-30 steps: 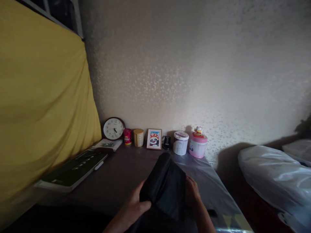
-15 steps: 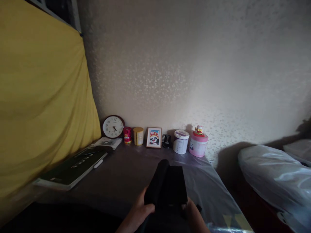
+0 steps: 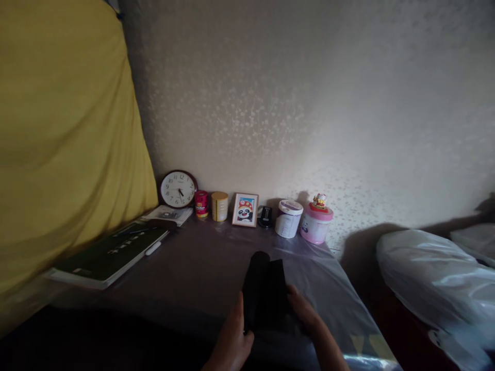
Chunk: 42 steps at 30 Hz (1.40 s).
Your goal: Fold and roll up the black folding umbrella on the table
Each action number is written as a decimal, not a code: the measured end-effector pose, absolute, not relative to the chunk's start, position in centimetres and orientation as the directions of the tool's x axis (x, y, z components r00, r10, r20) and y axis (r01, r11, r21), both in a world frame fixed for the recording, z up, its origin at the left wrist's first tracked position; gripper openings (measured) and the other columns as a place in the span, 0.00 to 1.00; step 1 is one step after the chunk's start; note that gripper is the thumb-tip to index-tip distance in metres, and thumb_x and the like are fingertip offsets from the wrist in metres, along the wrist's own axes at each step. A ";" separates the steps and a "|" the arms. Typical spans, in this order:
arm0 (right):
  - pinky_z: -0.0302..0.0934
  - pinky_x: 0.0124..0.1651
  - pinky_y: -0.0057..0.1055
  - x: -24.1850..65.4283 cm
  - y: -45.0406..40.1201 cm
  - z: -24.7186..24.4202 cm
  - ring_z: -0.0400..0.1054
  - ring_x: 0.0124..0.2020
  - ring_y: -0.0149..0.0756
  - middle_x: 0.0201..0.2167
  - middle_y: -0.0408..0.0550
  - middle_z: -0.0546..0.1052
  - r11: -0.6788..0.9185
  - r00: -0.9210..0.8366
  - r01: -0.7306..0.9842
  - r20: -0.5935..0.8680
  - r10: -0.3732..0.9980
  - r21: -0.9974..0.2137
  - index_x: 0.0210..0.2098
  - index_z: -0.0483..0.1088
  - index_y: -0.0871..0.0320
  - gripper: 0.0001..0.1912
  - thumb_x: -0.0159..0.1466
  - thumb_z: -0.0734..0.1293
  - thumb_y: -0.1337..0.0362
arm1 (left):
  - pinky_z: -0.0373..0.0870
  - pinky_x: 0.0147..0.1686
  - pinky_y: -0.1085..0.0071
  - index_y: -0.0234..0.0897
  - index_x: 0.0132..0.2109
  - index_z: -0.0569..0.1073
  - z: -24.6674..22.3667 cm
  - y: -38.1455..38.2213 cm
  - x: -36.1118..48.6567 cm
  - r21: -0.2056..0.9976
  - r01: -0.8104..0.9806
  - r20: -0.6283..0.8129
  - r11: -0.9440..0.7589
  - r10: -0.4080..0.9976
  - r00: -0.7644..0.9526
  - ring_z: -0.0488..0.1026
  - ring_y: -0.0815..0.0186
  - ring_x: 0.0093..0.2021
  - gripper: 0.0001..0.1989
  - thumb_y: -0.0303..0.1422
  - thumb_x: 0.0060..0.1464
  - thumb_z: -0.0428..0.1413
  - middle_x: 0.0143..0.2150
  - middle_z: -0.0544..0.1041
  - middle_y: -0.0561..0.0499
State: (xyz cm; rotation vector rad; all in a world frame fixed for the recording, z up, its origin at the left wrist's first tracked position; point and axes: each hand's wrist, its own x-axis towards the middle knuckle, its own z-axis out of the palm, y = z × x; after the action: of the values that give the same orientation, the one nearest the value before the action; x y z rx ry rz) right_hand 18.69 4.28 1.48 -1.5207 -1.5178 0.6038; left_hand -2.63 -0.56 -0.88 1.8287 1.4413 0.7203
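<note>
Between my two hands is a black object, too dark to name. Its left part is long and rounded [image 3: 255, 288], and a flat, boxy part [image 3: 276, 291] lies against it on the right. My left hand [image 3: 234, 335] is closed around the lower left side, with the thumb near the bottom of the rounded part. My right hand [image 3: 305, 312] has its fingers at the boxy part's right edge. The object is held above the covered table [image 3: 209, 268]. Its lower end is lost in shadow.
Along the wall stand a clock [image 3: 178, 189], a red can [image 3: 201, 204], a yellow can [image 3: 219, 207], a panda picture frame [image 3: 245, 210], a small black item [image 3: 265, 216], a white tub [image 3: 289, 219] and a pink tub [image 3: 316, 224]. A green book [image 3: 112, 255] lies left, plastic-wrapped bundles [image 3: 429, 278] right.
The black object has turned, and its boxy part looks narrower. My right hand has moved up along its right side; my left hand has shifted slightly right. The view has tilted slightly.
</note>
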 end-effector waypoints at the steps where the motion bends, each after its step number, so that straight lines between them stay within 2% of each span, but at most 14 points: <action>1: 0.66 0.35 0.35 19.0 4.4 1.7 0.71 0.31 0.42 0.26 0.48 0.78 0.111 0.115 0.536 0.203 0.972 -0.837 0.27 0.76 0.58 0.15 0.51 0.62 0.56 | 0.45 0.63 0.66 0.25 0.65 0.38 -0.9 -0.6 -2.5 0.777 0.609 0.016 -0.161 0.971 0.237 0.44 0.61 0.66 0.42 0.17 0.44 0.47 0.67 0.44 0.35; 5: 0.64 0.36 0.34 19.4 4.6 3.0 0.71 0.32 0.42 0.28 0.50 0.78 0.031 0.216 0.601 0.200 0.956 -0.799 0.33 0.75 0.60 0.22 0.57 0.55 0.53 | 0.49 0.61 0.67 0.27 0.65 0.35 -0.1 -0.8 -2.1 0.731 0.661 -0.011 -0.168 0.966 0.257 0.47 0.61 0.65 0.43 0.16 0.44 0.46 0.67 0.44 0.35; 9: 0.60 0.27 0.29 18.7 4.4 3.7 0.69 0.23 0.37 0.22 0.47 0.75 -0.042 0.216 0.654 0.132 0.967 -0.756 0.33 0.74 0.59 0.24 0.61 0.52 0.51 | 0.56 0.57 0.69 0.29 0.65 0.33 0.5 -0.8 -1.9 0.691 0.704 -0.029 -0.162 0.968 0.251 0.53 0.59 0.63 0.44 0.16 0.45 0.46 0.67 0.44 0.35; 11: 0.59 0.26 0.28 18.3 4.4 3.8 0.70 0.22 0.36 0.21 0.46 0.75 -0.066 0.199 0.703 0.106 0.974 -0.708 0.35 0.73 0.58 0.23 0.62 0.53 0.52 | 0.57 0.56 0.69 0.30 0.65 0.33 0.5 -0.8 -1.9 0.677 0.721 -0.039 -0.150 0.970 0.238 0.54 0.59 0.63 0.44 0.16 0.45 0.46 0.67 0.45 0.35; 15: 0.60 0.33 0.30 18.0 4.4 3.4 0.74 0.32 0.42 0.28 0.51 0.78 -0.127 0.232 0.863 0.161 0.959 -0.489 0.40 0.71 0.58 0.18 0.63 0.56 0.55 | 0.57 0.56 0.69 0.27 0.65 0.35 0.8 -0.8 -1.8 0.667 0.731 -0.053 -0.148 0.968 0.244 0.54 0.59 0.63 0.43 0.16 0.45 0.46 0.67 0.45 0.34; 18: 0.59 0.37 0.32 18.3 4.3 2.9 0.73 0.39 0.46 0.33 0.55 0.79 -0.216 0.286 0.912 0.164 0.944 -0.350 0.41 0.70 0.61 0.19 0.63 0.57 0.54 | 0.59 0.54 0.71 0.26 0.65 0.35 1.2 -0.8 -1.8 0.665 0.734 -0.067 -0.138 0.968 0.243 0.59 0.60 0.60 0.42 0.16 0.45 0.46 0.67 0.44 0.33; 24: 0.58 0.37 0.32 18.8 4.1 2.5 0.73 0.40 0.45 0.36 0.55 0.78 -0.248 0.292 0.924 0.119 0.949 -0.289 0.39 0.70 0.60 0.16 0.64 0.57 0.56 | 0.62 0.50 0.72 0.26 0.65 0.35 1.7 -0.8 -1.7 0.647 0.752 -0.078 -0.126 0.970 0.230 0.64 0.59 0.57 0.42 0.16 0.46 0.47 0.67 0.45 0.33; 28: 0.57 0.35 0.31 18.7 4.3 2.6 0.72 0.39 0.44 0.35 0.52 0.78 -0.207 0.257 0.930 0.134 0.957 -0.304 0.33 0.71 0.56 0.15 0.65 0.56 0.56 | 0.65 0.47 0.71 0.27 0.65 0.34 1.8 -0.8 -1.6 0.626 0.769 -0.090 -0.125 0.969 0.230 0.69 0.59 0.51 0.41 0.17 0.48 0.47 0.66 0.47 0.32; 32: 0.57 0.34 0.30 18.6 5.0 1.9 0.73 0.36 0.42 0.32 0.51 0.79 -0.149 0.228 0.908 0.165 0.959 -0.391 0.37 0.70 0.58 0.15 0.63 0.57 0.57 | 0.65 0.48 0.69 0.26 0.65 0.34 2.0 -0.9 -1.6 0.602 0.791 -0.110 -0.112 0.969 0.221 0.68 0.57 0.52 0.41 0.17 0.48 0.47 0.66 0.47 0.31; 37: 0.59 0.35 0.31 18.5 6.4 1.6 0.73 0.36 0.43 0.33 0.54 0.79 -0.065 0.227 0.808 0.207 0.952 -0.585 0.37 0.72 0.61 0.15 0.59 0.58 0.60 | 0.64 0.49 0.71 0.25 0.65 0.34 2.0 -0.8 -1.6 0.590 0.799 -0.122 -0.118 0.965 0.233 0.67 0.58 0.54 0.41 0.18 0.49 0.48 0.66 0.47 0.31; 42: 0.60 0.30 0.31 16.8 8.5 2.9 0.72 0.31 0.43 0.27 0.49 0.78 0.063 0.202 0.581 0.219 0.955 -0.811 0.34 0.73 0.61 0.19 0.55 0.61 0.52 | 0.62 0.51 0.71 0.25 0.65 0.35 2.2 -0.8 -1.6 0.580 0.808 -0.135 -0.103 0.966 0.221 0.65 0.58 0.56 0.43 0.18 0.46 0.49 0.66 0.46 0.32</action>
State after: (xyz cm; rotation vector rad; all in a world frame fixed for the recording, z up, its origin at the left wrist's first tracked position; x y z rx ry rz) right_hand 16.79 8.46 2.92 -1.6210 -1.4810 0.5494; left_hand -1.56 -0.79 2.22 1.9553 1.6305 0.3778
